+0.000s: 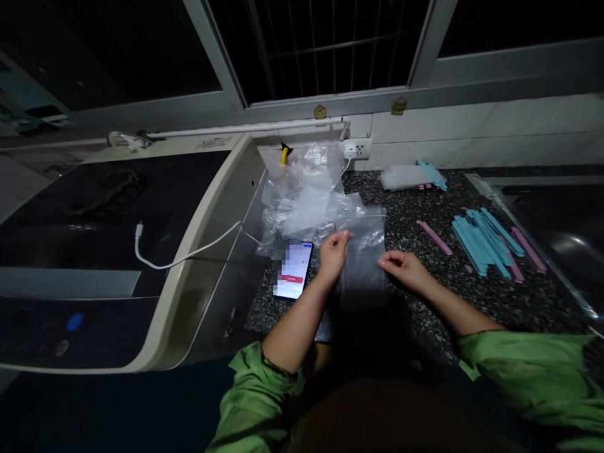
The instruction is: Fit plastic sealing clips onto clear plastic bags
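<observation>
A clear plastic zip bag (363, 277) hangs flat between my hands over the front of the speckled counter. My left hand (334, 253) pinches its left side near the top. At its right edge, my right hand (404, 269) has thumb and fingertips closed on the plastic. Behind it lies a loose heap of clear plastic bags (306, 207). A lit phone (292, 270) rests just left of my left hand. To the right of my right hand are a single pink strip (434, 237) and a pile of blue strips (481, 242) with several pink ones.
A top-loading washing machine (207, 251) stands at the left, with a white charging cable (198, 250) across it. A wall socket (361, 148) holds a plug. Farther back is a stack of bagged strips (406, 177). A metal sink (566, 233) borders the counter's right.
</observation>
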A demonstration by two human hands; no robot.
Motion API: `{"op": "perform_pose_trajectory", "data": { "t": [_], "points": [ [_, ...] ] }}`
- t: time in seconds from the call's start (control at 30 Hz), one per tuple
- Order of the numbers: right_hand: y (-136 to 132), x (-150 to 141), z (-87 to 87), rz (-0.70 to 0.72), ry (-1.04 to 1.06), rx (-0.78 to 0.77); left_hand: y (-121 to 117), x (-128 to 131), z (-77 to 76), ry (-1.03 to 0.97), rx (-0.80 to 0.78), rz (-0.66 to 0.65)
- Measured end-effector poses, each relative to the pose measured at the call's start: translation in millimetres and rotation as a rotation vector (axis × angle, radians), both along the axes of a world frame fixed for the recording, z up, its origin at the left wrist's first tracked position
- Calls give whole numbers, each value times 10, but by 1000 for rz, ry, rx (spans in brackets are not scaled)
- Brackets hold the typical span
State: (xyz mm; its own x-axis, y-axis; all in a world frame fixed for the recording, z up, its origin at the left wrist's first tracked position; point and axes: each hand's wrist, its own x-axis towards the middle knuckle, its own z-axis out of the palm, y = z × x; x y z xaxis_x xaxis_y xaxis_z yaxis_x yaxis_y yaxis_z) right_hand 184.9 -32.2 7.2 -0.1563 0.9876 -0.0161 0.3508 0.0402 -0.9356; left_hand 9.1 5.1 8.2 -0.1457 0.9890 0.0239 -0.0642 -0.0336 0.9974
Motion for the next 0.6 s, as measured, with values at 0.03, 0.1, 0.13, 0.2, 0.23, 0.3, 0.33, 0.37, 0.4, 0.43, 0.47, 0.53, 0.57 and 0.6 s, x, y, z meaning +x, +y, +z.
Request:
{"op": "perform_pose_trajectory", "data": {
  "t": [0.03, 0.1, 0.13, 0.2, 0.23, 0.3, 0.33, 0.37, 0.4, 0.43, 0.47, 0.53, 0.57, 0.6],
  "points": [
    [-8, 1, 4, 21, -4, -23, 9, -16, 8, 0, 17, 28],
    [-28, 8, 12, 78, -15, -70, 30, -57, 28, 0, 69, 103],
    [-39, 13, 16, 112, -21, -93, 41, -78, 39, 2, 98, 141],
    [-63, 20, 24, 183, -28, -138, 61, -116, 57, 3, 126, 196],
    [-74, 20, 26, 213, -28, -158, 68, -130, 62, 2, 127, 217],
    [-92, 13, 25, 255, -30, -182, 77, -144, 66, -2, 122, 240],
    [-96, 9, 24, 266, -35, -186, 80, -146, 65, -3, 121, 242],
    [-96, 10, 24, 273, -43, -187, 81, -146, 63, -4, 120, 239],
    [-89, 21, 27, 277, -56, -183, 82, -145, 61, -5, 118, 232],
    [-75, 47, 36, 279, -72, -173, 83, -144, 60, -8, 114, 227],
    [-55, 93, 51, 269, -92, -150, 83, -142, 59, -11, 106, 224],
    [0, 254, 107, 193, -170, -65, 85, -138, 61, -13, 90, 225],
    [28, 369, 146, 96, -239, -1, 85, -135, 64, -12, 85, 225],
    [54, 502, 189, -45, -344, 58, 84, -131, 66, -11, 83, 224]
  ]
}}
